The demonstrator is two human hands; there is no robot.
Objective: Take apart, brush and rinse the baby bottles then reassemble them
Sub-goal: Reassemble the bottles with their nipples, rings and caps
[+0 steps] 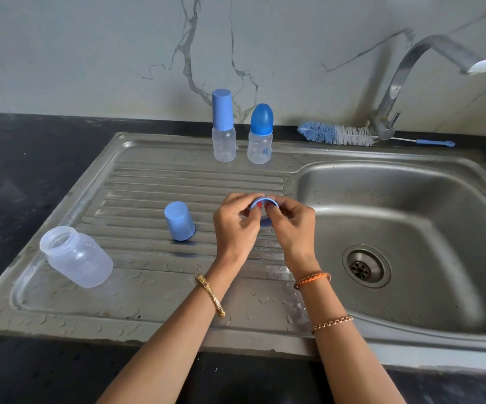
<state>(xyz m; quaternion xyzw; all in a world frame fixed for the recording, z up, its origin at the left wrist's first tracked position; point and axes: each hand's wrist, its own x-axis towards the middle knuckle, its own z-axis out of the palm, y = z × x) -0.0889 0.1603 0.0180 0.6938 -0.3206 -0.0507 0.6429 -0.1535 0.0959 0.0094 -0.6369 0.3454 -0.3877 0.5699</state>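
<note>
Drainboard (137, 182): hands tilt ring (265, 203) upward

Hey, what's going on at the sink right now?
A person is taking baby bottles apart over the drainboard. Both hands, left hand and right hand, grip a blue ring and seem to be working the teat out of it. The open bottle and its blue cap sit on the drainboard. Two capped bottles wait at the back, and the brush lies by the tap.
</note>
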